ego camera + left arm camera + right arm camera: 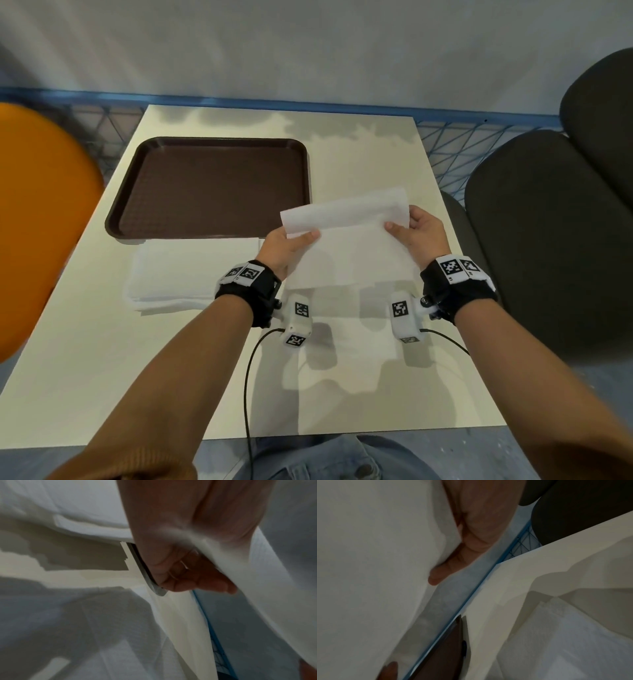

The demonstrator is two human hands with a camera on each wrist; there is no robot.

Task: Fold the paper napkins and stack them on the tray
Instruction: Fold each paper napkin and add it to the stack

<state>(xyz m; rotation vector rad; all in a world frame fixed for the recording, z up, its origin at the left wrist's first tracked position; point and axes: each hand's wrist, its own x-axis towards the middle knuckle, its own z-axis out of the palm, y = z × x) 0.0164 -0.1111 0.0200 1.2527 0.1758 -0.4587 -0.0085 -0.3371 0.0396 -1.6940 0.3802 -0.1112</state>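
Observation:
A white paper napkin (pixel 349 240) is held up over the table, its far edge curling toward me. My left hand (pixel 291 245) pinches its left side, thumb on top. My right hand (pixel 416 228) pinches its right side the same way. In the left wrist view the fingers (pixel 197 577) curl under the napkin (pixel 274 588). The right wrist view shows fingers (pixel 453 563) behind the sheet (pixel 376 561). A brown tray (pixel 209 186) lies empty at the back left. A stack of flat white napkins (pixel 178 277) sits in front of the tray, left of my left wrist.
The cream table (pixel 359 394) has bare surface near me. An orange chair (pixel 37 212) stands at the left edge and a dark chair (pixel 548 240) at the right. A blue wire rail (pixel 445 116) runs behind the table. Cables hang from the wrist cameras.

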